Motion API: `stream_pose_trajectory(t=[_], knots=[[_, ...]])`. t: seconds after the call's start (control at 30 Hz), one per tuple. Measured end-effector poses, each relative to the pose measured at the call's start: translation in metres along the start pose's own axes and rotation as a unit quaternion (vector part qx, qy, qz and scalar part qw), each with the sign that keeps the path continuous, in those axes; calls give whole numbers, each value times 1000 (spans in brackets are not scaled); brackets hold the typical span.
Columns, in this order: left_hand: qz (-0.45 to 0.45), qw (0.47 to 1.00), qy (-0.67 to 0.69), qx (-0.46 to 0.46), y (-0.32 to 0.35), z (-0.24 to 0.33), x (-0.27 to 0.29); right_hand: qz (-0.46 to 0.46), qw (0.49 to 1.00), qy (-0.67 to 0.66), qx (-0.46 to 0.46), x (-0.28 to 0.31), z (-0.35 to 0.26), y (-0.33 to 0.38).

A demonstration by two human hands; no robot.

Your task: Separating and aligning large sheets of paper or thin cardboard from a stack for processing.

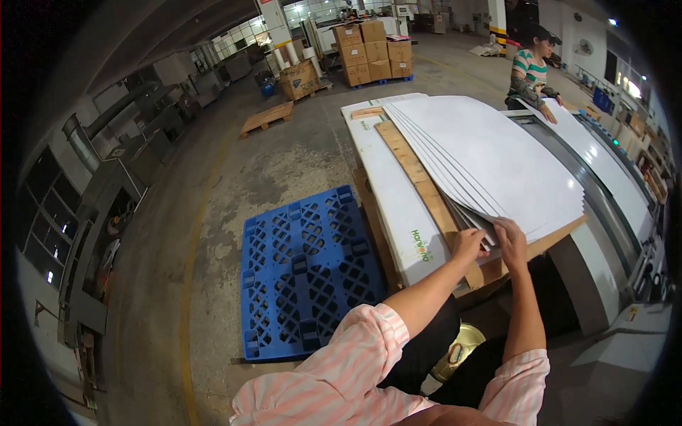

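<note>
A fanned stack of large white sheets (490,149) lies on the table in front of me, its near corner lifted and bent. My right hand (511,243) is closed on that raised corner, thumb and fingers around the sheets' edges. Just to its left, my left hand (469,246) has its fingers curled around the edges of the lower sheets. Beneath the left hand runs a long wooden strip (415,169) along the stack's left side. It rests on a white wrapped pile (391,192) with green print.
A blue plastic pallet (305,273) lies on the floor at left. On the right, beyond a machine bed (593,167), a co-worker (529,71) handles another white sheet (572,135). A gold-coloured round tin (462,348) is below my arms. Cardboard boxes (373,53) and a wooden pallet (268,118) stand farther back.
</note>
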State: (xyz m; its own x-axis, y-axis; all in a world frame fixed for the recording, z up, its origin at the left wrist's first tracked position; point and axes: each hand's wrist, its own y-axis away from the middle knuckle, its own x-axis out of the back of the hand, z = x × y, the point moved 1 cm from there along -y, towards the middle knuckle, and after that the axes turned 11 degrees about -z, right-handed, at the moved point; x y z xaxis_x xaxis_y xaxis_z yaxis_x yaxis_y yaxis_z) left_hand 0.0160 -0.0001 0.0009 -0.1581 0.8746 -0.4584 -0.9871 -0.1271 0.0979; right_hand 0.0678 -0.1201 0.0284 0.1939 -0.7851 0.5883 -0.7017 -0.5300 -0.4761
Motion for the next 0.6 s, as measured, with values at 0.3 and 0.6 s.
stream_pose_trajectory(t=[0.3, 0.6], knots=[[21, 999, -49, 5, -3, -7, 7, 155, 935, -291, -132, 10, -19, -5], [-23, 998, 57, 12, 2, 0, 7, -62, 979, 190, 47, 6, -16, 6]])
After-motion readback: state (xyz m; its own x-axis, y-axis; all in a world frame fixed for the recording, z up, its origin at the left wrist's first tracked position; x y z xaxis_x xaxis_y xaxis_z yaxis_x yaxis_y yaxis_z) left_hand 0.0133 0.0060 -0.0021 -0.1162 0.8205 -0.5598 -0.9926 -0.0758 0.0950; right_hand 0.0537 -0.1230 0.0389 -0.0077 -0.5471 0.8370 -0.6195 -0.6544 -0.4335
